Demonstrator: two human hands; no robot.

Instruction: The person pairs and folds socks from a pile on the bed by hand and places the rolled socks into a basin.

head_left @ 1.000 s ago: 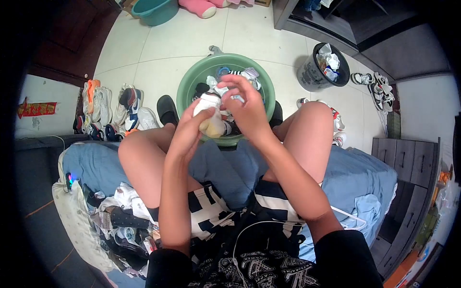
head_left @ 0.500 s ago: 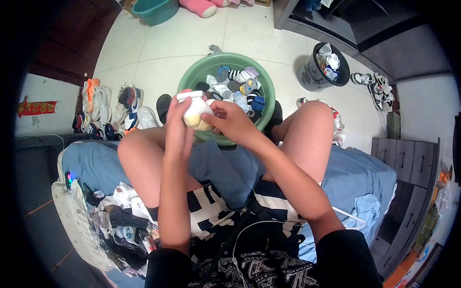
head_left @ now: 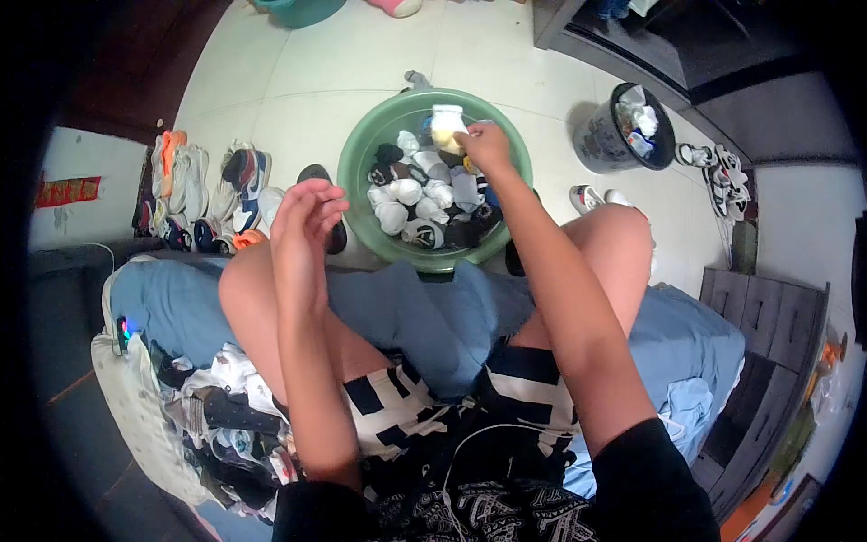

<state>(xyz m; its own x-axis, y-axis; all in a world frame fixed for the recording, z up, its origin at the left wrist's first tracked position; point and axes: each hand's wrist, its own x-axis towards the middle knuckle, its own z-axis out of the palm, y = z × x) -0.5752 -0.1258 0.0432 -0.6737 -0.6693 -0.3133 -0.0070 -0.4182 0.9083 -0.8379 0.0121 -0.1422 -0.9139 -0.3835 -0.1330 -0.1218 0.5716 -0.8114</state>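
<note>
A white sock with a pale yellow patch (head_left: 447,128) is pinched in the fingers of my right hand (head_left: 485,147), over the far part of a green basin (head_left: 359,131). Inside the basin lie several balled and loose socks (head_left: 406,191), mostly white, grey and black. My left hand (head_left: 310,217) is raised above my left knee, to the left of the basin. Its fingers are loosely bent and apart, with nothing in them.
Rows of shoes (head_left: 191,185) stand on the floor at left. A dark bin (head_left: 603,143) with crumpled paper is at right, near more shoes (head_left: 725,181). Beside me on the blue bed (head_left: 172,303) lies a pile of loose clothes (head_left: 239,411). A grey drawer unit (head_left: 763,312) stands at right.
My left hand has let go of the sock and moved left and down. My right hand has carried the sock up and right, from near my knees to above the basin's far part.
</note>
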